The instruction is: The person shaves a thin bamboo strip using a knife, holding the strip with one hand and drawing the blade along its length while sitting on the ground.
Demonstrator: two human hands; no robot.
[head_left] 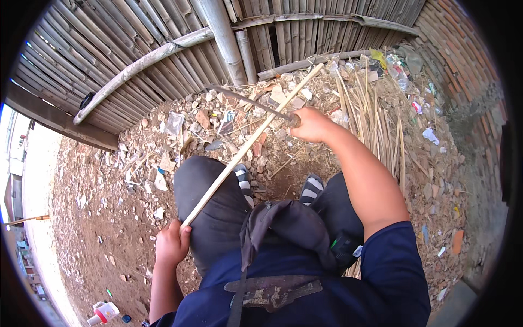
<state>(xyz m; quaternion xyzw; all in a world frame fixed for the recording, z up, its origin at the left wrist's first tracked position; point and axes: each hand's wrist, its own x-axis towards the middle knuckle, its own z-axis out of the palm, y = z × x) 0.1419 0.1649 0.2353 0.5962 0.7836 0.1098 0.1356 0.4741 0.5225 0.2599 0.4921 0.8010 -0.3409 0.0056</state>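
Strip [231, 167] over left thigh [220, 229], knife [245, 99] across strip, strip pile [376, 122] at right, fence [147, 41] ahead, wall [463, 60] far right

A navy short-sleeved shirt [332, 305] tops dark trousers [218, 229] and black-and-white striped footwear [311, 188].

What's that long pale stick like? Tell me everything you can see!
The long pale stick is thin, straight and yellowish, like wood or bamboo. The left hand grips its near end; from there it slants over the left thigh, away and rightward, to a blunt far end. A dark blade in the right hand crosses it past the middle; whether they touch is hard to tell.
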